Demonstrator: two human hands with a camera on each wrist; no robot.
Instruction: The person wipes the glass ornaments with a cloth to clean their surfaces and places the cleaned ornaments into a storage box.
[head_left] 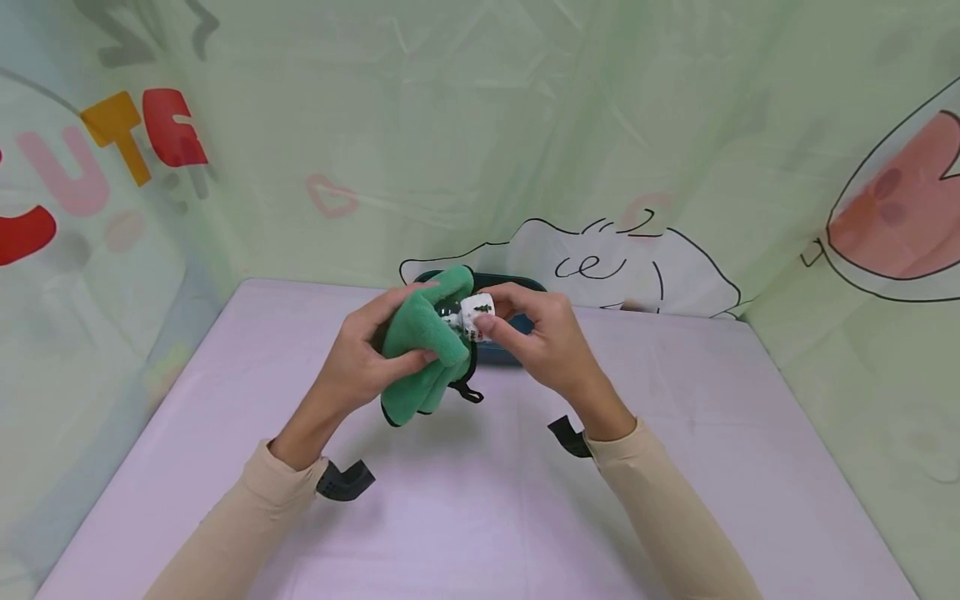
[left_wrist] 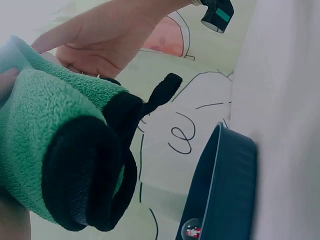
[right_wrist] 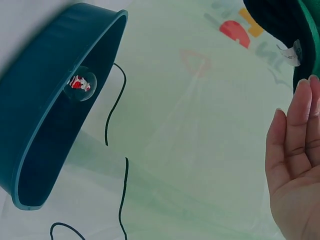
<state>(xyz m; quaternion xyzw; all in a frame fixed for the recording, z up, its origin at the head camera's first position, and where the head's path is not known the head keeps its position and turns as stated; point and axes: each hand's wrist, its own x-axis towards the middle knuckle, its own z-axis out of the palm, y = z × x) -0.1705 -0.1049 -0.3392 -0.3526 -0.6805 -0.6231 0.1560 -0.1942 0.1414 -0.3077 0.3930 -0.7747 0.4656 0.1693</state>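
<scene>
A green towel with a black edge and hanging loop is gripped by my left hand, thumb in front. Folds of it cover part of a small snow globe, whose white printed base points right. My right hand pinches that base between thumb and fingers. Both hands are raised above the table. In the left wrist view the towel hides the globe. The right wrist view shows my right fingers beside the towel's dark edge, the globe out of sight.
Behind the hands stands a dark blue basin on the pale table. Another snow globe with a red-and-white figure lies inside it. A printed green curtain hangs around the table's back and sides.
</scene>
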